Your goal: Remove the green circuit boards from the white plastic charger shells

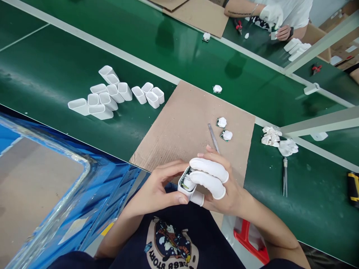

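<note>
Both my hands hold one small white plastic housing (187, 184) close to my chest, above the near edge of a cardboard sheet (182, 123). My left hand (157, 188) grips its left side with thumb and fingers. My right hand (215, 183), with white finger cots on three fingers, wraps over its open top, where a circuit board shows inside. Metal tweezers (213, 137) lie on the cardboard just beyond my right hand. Two small circuit boards with white pads (221, 122) (226, 135) lie next to the tweezers.
Several empty white housings (112, 95) lie on the green belt at left. A blue crate (56, 186) stands at lower left. Crumpled white cots (277, 142) and a second pair of tweezers (285, 181) lie at right. Another person's hands (273, 16) work at the far top right.
</note>
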`<control>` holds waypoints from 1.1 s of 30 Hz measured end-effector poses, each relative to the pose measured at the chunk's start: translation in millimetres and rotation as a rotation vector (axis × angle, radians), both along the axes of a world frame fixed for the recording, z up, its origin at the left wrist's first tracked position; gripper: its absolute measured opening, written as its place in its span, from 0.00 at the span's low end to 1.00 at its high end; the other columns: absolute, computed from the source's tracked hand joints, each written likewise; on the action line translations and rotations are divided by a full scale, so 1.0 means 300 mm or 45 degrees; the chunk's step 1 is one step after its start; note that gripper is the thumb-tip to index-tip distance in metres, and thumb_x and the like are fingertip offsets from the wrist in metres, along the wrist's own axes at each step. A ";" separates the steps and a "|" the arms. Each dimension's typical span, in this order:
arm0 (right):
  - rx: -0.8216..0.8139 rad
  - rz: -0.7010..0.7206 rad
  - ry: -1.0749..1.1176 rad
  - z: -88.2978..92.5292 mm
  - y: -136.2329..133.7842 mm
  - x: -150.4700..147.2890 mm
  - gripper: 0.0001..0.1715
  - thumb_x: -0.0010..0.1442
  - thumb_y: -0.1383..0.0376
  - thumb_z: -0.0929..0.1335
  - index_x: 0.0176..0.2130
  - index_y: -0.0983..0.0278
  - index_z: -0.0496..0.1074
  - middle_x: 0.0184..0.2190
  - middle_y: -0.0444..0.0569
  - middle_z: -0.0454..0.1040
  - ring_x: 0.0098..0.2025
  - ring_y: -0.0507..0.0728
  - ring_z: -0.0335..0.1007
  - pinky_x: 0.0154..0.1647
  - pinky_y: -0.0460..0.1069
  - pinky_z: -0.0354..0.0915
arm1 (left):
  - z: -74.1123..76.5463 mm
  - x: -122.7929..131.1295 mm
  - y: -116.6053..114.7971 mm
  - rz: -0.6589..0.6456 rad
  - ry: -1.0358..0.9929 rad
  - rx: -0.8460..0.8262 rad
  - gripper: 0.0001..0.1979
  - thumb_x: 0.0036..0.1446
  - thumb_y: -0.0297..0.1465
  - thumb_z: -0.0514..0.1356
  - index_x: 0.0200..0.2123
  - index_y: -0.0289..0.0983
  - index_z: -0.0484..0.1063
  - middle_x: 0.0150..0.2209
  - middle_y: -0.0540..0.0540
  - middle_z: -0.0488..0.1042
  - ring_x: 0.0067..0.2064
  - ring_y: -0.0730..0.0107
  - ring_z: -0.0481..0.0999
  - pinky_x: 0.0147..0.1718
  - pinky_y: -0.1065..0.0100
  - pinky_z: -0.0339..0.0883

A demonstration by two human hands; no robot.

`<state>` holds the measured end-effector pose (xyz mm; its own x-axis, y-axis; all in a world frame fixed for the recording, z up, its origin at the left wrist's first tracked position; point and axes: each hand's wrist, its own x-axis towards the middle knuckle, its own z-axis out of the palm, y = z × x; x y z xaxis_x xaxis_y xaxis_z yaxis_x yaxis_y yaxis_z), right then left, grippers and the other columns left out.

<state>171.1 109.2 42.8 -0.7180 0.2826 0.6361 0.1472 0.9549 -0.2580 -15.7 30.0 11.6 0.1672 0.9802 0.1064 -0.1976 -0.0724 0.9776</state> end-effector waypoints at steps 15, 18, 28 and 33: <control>-0.049 0.002 0.042 -0.022 -0.006 0.002 0.18 0.61 0.64 0.73 0.50 0.62 0.69 0.54 0.55 0.72 0.64 0.64 0.63 0.68 0.66 0.65 | 0.008 -0.007 0.004 -0.072 -0.065 0.023 0.29 0.54 0.45 0.70 0.58 0.46 0.75 0.43 0.44 0.75 0.41 0.65 0.76 0.42 0.67 0.71; 0.058 0.041 0.028 -0.013 0.004 0.006 0.13 0.62 0.63 0.72 0.46 0.65 0.72 0.54 0.58 0.72 0.62 0.64 0.66 0.67 0.66 0.65 | 0.010 -0.003 0.007 -0.091 -0.020 0.016 0.27 0.56 0.45 0.69 0.57 0.43 0.76 0.39 0.45 0.74 0.38 0.67 0.73 0.37 0.70 0.69; 0.002 0.073 0.022 -0.029 0.019 0.015 0.17 0.60 0.63 0.74 0.48 0.65 0.72 0.48 0.56 0.75 0.59 0.63 0.69 0.69 0.69 0.62 | 0.009 0.007 0.008 -0.025 -0.008 0.027 0.26 0.56 0.46 0.68 0.56 0.43 0.76 0.39 0.45 0.74 0.38 0.67 0.73 0.36 0.70 0.68; -0.075 0.029 0.175 -0.040 0.040 0.036 0.12 0.59 0.64 0.75 0.43 0.58 0.72 0.54 0.51 0.71 0.58 0.62 0.71 0.64 0.65 0.69 | 0.021 -0.003 0.007 0.053 0.072 0.134 0.31 0.54 0.44 0.70 0.60 0.46 0.72 0.45 0.44 0.78 0.42 0.65 0.75 0.41 0.68 0.69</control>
